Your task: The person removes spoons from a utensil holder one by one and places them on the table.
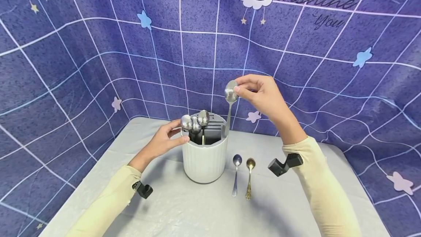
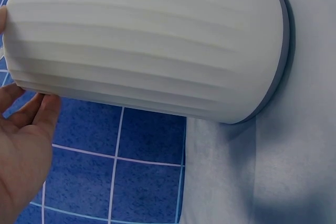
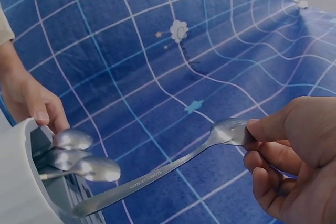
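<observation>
A white ribbed utensil holder (image 1: 204, 162) stands upright on the table, with several spoons (image 1: 196, 124) bowl-up in its left part. My left hand (image 1: 166, 136) holds its left side at the rim, thumb toward the front. In the left wrist view those fingers (image 2: 50, 111) touch the ribbed wall. Above the holder's right side, my right hand (image 1: 260, 92) pinches a silver spoon (image 1: 231, 92) by its bowl, between thumb and fingers. The spoon's handle (image 3: 142, 184) slants down to the holder's opening; whether its tip touches anything I cannot tell.
Right of the holder, a silver spoon (image 1: 236, 171) and a gold-toned spoon (image 1: 250, 176) with an ornate handle lie side by side on the white-covered table (image 1: 177, 207). A blue grid-patterned cloth (image 1: 197, 46) hangs behind and at both sides.
</observation>
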A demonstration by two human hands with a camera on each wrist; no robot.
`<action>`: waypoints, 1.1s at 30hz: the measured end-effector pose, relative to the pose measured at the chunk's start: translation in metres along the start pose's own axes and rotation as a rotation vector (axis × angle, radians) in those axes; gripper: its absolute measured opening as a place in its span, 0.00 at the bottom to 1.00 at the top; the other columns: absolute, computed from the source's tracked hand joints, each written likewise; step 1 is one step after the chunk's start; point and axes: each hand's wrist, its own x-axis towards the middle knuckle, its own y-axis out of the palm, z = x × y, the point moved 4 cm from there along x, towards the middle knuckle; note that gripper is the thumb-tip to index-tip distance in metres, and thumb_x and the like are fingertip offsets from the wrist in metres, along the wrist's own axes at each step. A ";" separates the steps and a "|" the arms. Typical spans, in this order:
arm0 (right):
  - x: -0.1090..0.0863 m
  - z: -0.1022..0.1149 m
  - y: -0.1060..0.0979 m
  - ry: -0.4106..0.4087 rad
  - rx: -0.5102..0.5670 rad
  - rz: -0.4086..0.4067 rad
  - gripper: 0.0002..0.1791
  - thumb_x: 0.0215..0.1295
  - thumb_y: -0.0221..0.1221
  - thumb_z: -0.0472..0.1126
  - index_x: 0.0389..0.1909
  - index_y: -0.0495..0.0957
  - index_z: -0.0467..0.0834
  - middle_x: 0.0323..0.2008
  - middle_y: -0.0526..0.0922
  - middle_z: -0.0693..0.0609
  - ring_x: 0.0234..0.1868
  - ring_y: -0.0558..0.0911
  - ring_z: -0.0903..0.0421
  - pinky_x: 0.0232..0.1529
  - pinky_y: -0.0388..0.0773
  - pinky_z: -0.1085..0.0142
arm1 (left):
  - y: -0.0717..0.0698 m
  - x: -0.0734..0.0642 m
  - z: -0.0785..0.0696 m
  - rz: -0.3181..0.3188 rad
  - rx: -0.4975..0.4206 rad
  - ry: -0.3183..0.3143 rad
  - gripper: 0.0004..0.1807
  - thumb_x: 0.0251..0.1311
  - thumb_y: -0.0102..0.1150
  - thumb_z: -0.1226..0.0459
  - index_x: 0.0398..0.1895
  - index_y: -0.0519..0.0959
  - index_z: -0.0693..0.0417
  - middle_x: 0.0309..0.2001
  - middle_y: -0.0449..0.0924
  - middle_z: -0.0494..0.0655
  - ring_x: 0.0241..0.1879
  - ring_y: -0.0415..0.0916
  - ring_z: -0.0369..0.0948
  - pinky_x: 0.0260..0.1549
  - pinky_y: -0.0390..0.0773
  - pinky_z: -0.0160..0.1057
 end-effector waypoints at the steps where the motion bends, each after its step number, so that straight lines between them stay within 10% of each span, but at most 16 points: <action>1: -0.002 -0.002 -0.003 0.003 0.000 -0.008 0.12 0.69 0.65 0.38 0.49 0.84 0.37 0.32 0.90 0.52 0.41 0.82 0.58 0.40 0.75 0.68 | 0.000 0.000 0.000 0.000 0.000 -0.001 0.36 0.62 0.68 0.70 0.73 0.67 0.67 0.72 0.67 0.60 0.70 0.66 0.53 0.73 0.67 0.44; 18: -0.022 -0.042 -0.030 0.110 -0.008 -0.013 0.14 0.71 0.63 0.39 0.50 0.84 0.34 0.34 0.90 0.52 0.41 0.85 0.59 0.48 0.82 0.69 | 0.001 0.000 0.004 -0.013 0.017 0.003 0.36 0.62 0.67 0.70 0.73 0.67 0.67 0.72 0.67 0.62 0.69 0.67 0.51 0.72 0.68 0.40; 33: -0.043 -0.107 -0.024 0.250 -0.021 -0.044 0.14 0.68 0.64 0.38 0.48 0.84 0.32 0.32 0.89 0.55 0.33 0.81 0.63 0.35 0.79 0.72 | 0.001 0.000 0.004 -0.009 0.014 0.000 0.35 0.63 0.66 0.70 0.73 0.67 0.67 0.72 0.67 0.61 0.70 0.65 0.52 0.73 0.67 0.38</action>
